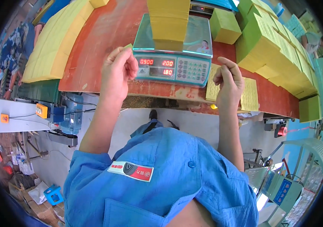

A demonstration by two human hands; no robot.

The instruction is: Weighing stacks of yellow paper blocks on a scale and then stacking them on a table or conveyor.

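Observation:
A tall yellow paper block stands on the glass-like plate of a teal weighing scale, whose red digits are lit. My left hand is raised by the scale's left front corner, its fingers curled together. A small yellow-green bit shows at its fingertips; whether it is held I cannot tell. Past the scale's right front corner, my right hand hovers with curled fingers and a half-stretched index finger, and nothing shows in it. Embossed yellow sheets lie on the red table beneath and beside this hand.
Long rows of yellow paper blocks line the table's left and right. Another block sits behind the scale's right side. A person is at the far left. A green metal machine stands at the lower right.

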